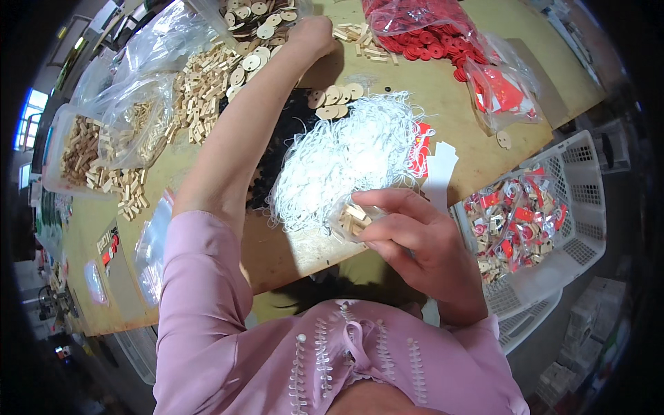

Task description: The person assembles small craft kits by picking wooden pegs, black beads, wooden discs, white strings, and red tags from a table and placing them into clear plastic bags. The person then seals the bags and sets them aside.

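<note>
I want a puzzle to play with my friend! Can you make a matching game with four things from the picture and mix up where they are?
Things
1. small clear plastic bag holding pale rectangular wooden pieces
2. tangled heap of white string
3. thin round red discs
4. white plastic basket with holes

Places
A. off the tan table, to its right
B. in the right hand's grip
C. far side of the table, toward the right
D. near the middle of the table

Pairs: 1-B, 2-D, 3-C, 4-A
</note>
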`<control>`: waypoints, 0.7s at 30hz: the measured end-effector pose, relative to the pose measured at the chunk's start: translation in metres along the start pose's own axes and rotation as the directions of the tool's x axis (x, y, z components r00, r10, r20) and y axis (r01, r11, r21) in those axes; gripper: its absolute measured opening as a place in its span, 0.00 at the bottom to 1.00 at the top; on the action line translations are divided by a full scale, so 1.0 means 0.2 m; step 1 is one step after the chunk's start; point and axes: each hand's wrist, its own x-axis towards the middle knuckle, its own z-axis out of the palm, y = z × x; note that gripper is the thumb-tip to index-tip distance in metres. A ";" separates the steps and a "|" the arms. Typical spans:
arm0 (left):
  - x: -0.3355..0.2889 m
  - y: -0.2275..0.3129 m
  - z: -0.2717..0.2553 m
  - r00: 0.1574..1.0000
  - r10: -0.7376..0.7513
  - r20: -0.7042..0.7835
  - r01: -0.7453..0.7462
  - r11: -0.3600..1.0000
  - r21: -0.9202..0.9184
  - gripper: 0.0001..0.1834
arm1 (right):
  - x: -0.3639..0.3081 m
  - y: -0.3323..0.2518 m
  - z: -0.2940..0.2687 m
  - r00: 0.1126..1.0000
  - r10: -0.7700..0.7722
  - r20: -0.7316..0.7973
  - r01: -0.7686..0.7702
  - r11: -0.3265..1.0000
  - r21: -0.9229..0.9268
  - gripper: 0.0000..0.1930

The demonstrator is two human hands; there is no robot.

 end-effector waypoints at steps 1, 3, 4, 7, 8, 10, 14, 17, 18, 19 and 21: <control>0.00 0.01 -0.01 0.999 0.013 0.034 -0.012 1.000 -0.005 0.16 | 0.00 0.00 -0.01 1.000 -0.018 0.008 0.018 1.000 -0.022 0.06; -0.02 0.02 -0.04 0.995 0.046 0.090 -0.046 0.999 -0.007 0.16 | -0.01 0.02 -0.02 0.998 -0.058 0.027 0.059 0.996 -0.059 0.07; -0.05 0.03 -0.06 0.991 0.067 0.112 -0.067 0.998 -0.005 0.15 | -0.02 0.02 -0.01 0.998 -0.058 0.011 0.058 0.996 -0.062 0.07; -0.22 0.03 -0.17 0.982 0.115 0.148 -0.054 0.930 -0.364 0.13 | -0.02 0.01 -0.02 0.998 -0.064 -0.025 0.062 0.995 -0.077 0.06; -0.30 0.03 -0.21 0.980 0.130 0.153 -0.030 0.849 -0.528 0.12 | -0.02 0.01 -0.03 0.997 -0.070 -0.030 0.067 0.994 -0.088 0.06; -0.51 0.10 -0.37 0.981 0.185 0.063 -0.059 0.585 -0.809 0.10 | -0.01 0.02 -0.04 0.996 -0.077 -0.045 0.073 0.994 -0.085 0.07; -1.02 0.36 -0.73 0.964 0.262 0.034 -0.048 0.300 -0.953 0.06 | 0.02 0.02 -0.05 0.995 -0.087 -0.052 0.082 0.992 -0.093 0.07; -1.29 0.40 -0.79 0.927 0.374 -0.010 -0.173 0.402 -0.899 0.07 | 0.04 -0.05 -0.04 0.995 -0.100 0.019 0.101 0.987 -0.121 0.06; -1.35 0.40 -0.83 0.920 0.391 -0.042 -0.245 0.486 -0.839 0.07 | 0.05 -0.07 -0.04 0.994 -0.099 0.048 0.105 0.985 -0.140 0.06; -1.38 0.39 -0.85 0.923 0.383 -0.029 -0.243 0.523 -0.817 0.08 | 0.05 -0.07 -0.03 0.987 -0.148 0.063 0.157 0.973 -0.167 0.05; -1.46 0.38 -0.87 0.932 0.358 -0.055 -0.253 0.537 -0.804 0.08 | 0.03 -0.10 -0.01 0.985 -0.153 0.079 0.163 0.976 -0.145 0.05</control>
